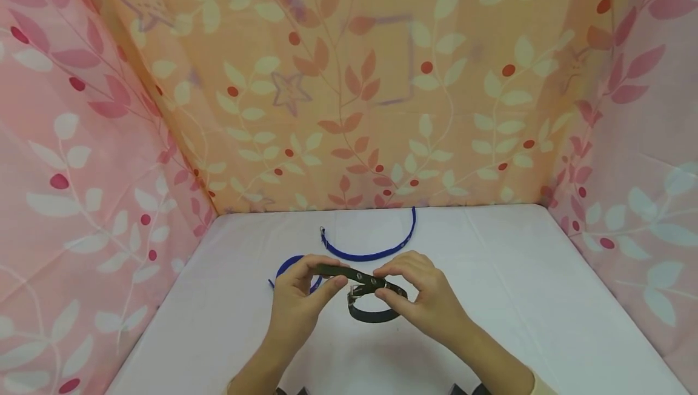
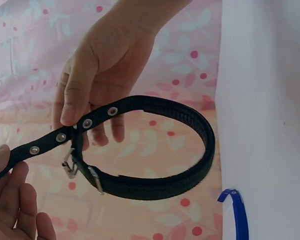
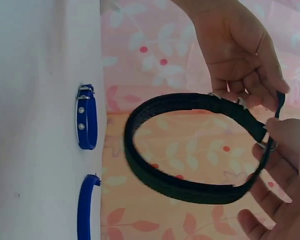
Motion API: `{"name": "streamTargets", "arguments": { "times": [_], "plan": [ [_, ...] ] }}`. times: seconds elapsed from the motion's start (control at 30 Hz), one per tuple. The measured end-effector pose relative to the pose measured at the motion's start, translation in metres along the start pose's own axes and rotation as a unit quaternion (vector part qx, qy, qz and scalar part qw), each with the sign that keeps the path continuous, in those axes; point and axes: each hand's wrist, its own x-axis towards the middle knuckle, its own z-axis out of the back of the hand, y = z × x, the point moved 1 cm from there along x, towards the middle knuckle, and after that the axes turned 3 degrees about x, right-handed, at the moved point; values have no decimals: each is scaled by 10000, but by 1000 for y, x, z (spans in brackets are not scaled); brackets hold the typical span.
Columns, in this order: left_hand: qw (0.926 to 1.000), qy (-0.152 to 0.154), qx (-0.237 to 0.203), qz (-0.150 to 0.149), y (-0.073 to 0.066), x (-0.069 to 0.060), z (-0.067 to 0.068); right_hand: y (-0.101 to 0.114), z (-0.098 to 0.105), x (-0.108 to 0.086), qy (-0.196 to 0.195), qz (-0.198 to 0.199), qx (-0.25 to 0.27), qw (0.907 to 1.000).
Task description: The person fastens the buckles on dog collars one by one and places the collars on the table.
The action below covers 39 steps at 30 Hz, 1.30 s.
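Note:
A dark green buckle collar (image 1: 373,317) is held up above the white table, bent into a loop. Its eyeleted strap end passes through the metal buckle (image 2: 70,165). My left hand (image 1: 297,298) pinches the free strap end between thumb and fingers. With thumb and fingertips, my right hand (image 1: 433,295) pinches the strap beside the buckle. Several metal eyelets (image 2: 87,123) show along the strap in the left wrist view. The loop's lower part hangs between the hands, and fingers cover parts of the strap.
Behind my left hand a looped blue collar (image 3: 92,120) lies on the white table (image 1: 491,262), partly hidden in the head view. Farther back, an unfastened blue collar (image 1: 365,258) lies in a curve. Flower-patterned cloth walls (image 1: 349,128) enclose the table's back and sides.

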Motion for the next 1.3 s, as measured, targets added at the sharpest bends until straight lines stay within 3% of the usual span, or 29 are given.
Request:
{"name": "streamTargets", "arguments": {
  "times": [0.13,0.23,0.43,0.57,0.7,0.83,0.9,0.97,1.07,1.3],
  "plan": [
    [9992,218,328,-7,4,-1,-4,0,1,-1,343,-359,-138,9987],
    [9974,353,622,-96,6,-3,-8,1,-1,-2,445,-395,-180,9981],
    [9960,359,783,-256,7,-5,-13,3,-3,-2,175,158,-271,9994],
    [9964,404,725,-188,8,-6,-14,4,-2,0,61,365,-306,9988],
    [9939,613,898,183,11,-4,-14,5,0,1,-183,535,-164,9983],
    [9793,1361,1264,798,17,0,-17,4,3,3,-545,667,152,9962],
    [9709,1750,1284,1016,21,0,-19,3,4,3,-695,732,321,9944],
    [9681,1943,1141,1096,25,0,-22,4,5,4,-830,777,448,9925],
    [9700,1916,934,1170,27,-2,-24,6,6,5,-1032,738,635,9899],
    [9786,1537,437,1298,25,-5,-28,23,9,9,-1266,137,801,9886]
  ]
}}
